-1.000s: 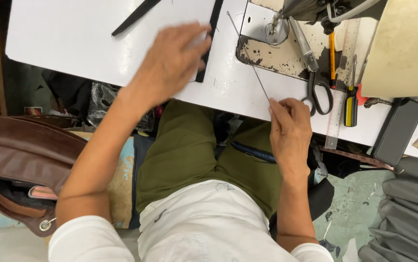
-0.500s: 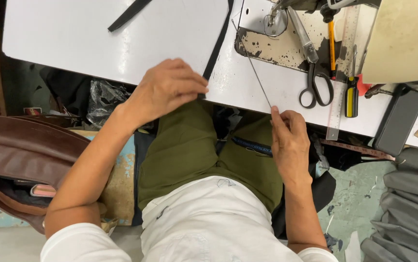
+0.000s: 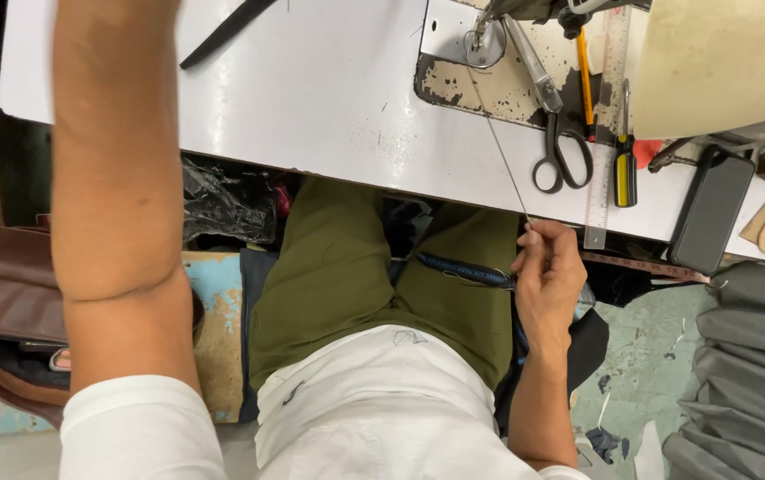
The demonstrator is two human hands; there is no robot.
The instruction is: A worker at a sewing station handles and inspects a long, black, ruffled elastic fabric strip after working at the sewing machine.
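Note:
My right hand (image 3: 547, 271) hangs just below the front edge of the white table (image 3: 311, 98), over my green trousers. Its fingers pinch a thin thread (image 3: 502, 160), which runs taut up to the needle area of the sewing machine (image 3: 489, 40). My left forearm (image 3: 116, 178) crosses the left of the view and rises out of the top of the frame, so the left hand itself is hidden. A dark blue strap (image 3: 462, 269) lies across my lap next to the right hand.
Black scissors (image 3: 560, 156), an orange pencil (image 3: 585, 76), a clear ruler (image 3: 609, 133) and a yellow-and-black screwdriver (image 3: 624, 169) lie right of the needle plate. A black flat case (image 3: 711, 209) sits at the table's edge. A brown leather bag (image 3: 0, 302) is at left, grey fabric (image 3: 747, 373) at right.
My left hand has lifted off the table and out of the top of the frame. My right hand stays pinched on the thread near the table's edge.

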